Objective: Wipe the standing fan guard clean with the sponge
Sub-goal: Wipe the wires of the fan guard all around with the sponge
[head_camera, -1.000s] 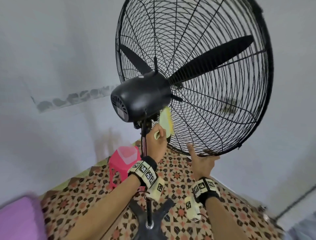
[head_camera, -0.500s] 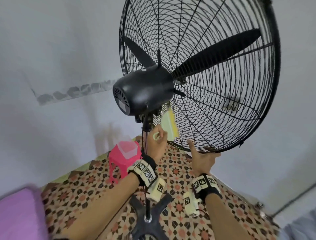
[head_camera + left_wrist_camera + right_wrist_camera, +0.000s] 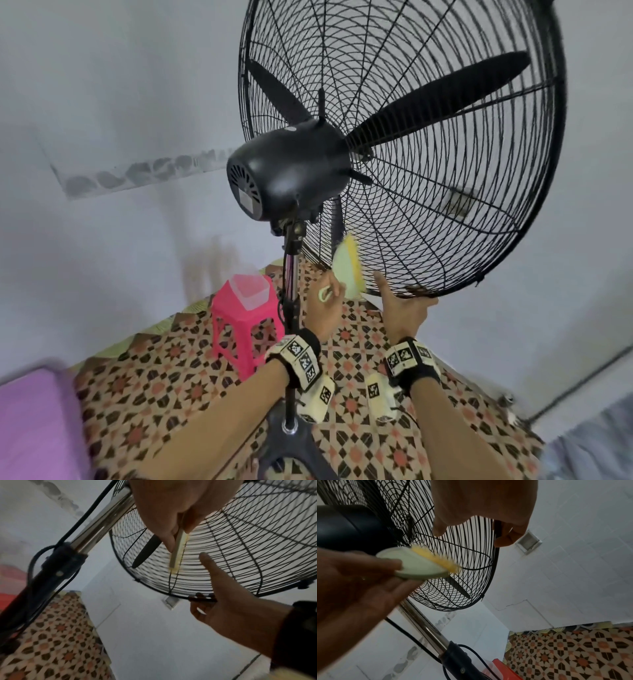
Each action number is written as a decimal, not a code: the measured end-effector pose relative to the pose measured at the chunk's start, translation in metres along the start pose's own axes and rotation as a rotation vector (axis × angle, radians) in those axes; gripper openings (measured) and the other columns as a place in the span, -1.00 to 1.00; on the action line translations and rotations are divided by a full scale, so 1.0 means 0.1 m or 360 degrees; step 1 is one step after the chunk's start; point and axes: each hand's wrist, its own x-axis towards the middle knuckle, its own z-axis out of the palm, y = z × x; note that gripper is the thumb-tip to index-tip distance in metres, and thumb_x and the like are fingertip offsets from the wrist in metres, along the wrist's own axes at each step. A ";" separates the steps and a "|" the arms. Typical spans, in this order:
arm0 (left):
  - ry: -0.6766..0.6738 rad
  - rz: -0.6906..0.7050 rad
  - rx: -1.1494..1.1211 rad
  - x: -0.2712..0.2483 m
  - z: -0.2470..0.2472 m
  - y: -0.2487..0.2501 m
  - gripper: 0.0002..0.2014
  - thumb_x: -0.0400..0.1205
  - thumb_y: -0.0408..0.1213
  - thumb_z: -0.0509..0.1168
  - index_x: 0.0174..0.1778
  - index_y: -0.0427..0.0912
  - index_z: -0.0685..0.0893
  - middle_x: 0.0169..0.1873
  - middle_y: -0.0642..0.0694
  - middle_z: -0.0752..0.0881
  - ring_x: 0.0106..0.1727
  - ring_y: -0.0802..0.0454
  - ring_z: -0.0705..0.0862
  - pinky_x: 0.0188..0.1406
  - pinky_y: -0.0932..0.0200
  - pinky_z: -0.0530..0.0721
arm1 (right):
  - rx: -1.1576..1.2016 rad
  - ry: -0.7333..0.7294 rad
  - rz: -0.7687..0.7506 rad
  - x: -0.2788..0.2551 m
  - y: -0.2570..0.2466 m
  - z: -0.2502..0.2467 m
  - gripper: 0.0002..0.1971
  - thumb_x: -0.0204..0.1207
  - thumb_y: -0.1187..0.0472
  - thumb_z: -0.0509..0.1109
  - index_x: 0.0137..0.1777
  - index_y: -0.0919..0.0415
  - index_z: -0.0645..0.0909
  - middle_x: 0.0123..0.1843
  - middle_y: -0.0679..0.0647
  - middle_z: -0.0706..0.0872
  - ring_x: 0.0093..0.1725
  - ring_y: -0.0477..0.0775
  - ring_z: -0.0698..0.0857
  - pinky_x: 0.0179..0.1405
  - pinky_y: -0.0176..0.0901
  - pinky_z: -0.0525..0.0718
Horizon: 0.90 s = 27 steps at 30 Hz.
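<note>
Below, my left hand (image 3: 323, 305) pinches the thin, flat pale-green sponge with a yellow scrubbing face (image 3: 347, 272), its yellow side laid against the lower rear wires of the round black wire fan guard (image 3: 445, 219), just beside the chrome pole (image 3: 291, 274). My right hand (image 3: 406, 313) grips the guard's bottom rim, fingers curled under it, forefinger raised along the wires. To wipe well, I judge the rim should be braced firmly so the cage does not swing, and the sponge drawn along the thin concentric wires with light pressure, since the soft pad bends easily. Behind the mesh hang matte black blades (image 3: 442, 102); the smooth black motor housing (image 3: 284, 171) sits above the sponge.
</note>
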 end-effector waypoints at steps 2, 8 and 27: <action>-0.0024 -0.0001 0.0025 -0.09 0.01 -0.10 -0.63 0.74 -0.58 0.27 -0.31 -0.14 0.39 -0.39 0.15 0.48 -0.39 0.29 0.46 -0.29 0.42 0.50 | -0.0011 -0.0004 -0.0002 0.00 0.00 -0.02 0.40 0.04 -0.53 0.64 0.64 0.33 0.04 0.52 0.23 0.55 0.50 0.25 0.54 0.56 0.01 0.51; 0.0075 -0.0007 -0.0136 0.15 -0.18 -0.13 -0.65 0.75 -0.47 0.33 -0.29 -0.08 0.42 -0.23 -0.03 0.63 -0.20 0.10 0.67 -0.11 0.25 0.73 | -0.0021 -0.0072 0.0019 -0.01 0.02 0.04 0.50 0.16 -0.48 0.64 0.74 0.35 -0.22 0.68 0.26 0.38 0.65 0.25 0.39 0.62 -0.06 0.32; -0.0782 -0.0570 -0.0322 -0.27 -0.16 -0.33 -0.43 0.43 -0.14 0.28 0.42 0.16 0.51 0.51 -0.02 0.58 0.45 0.17 0.61 0.53 0.07 0.57 | -0.0522 -0.1098 -0.0779 -0.40 0.51 0.01 -0.27 0.64 -0.04 0.26 0.69 -0.46 -0.02 0.63 0.11 0.42 0.27 0.12 0.72 0.32 0.27 0.72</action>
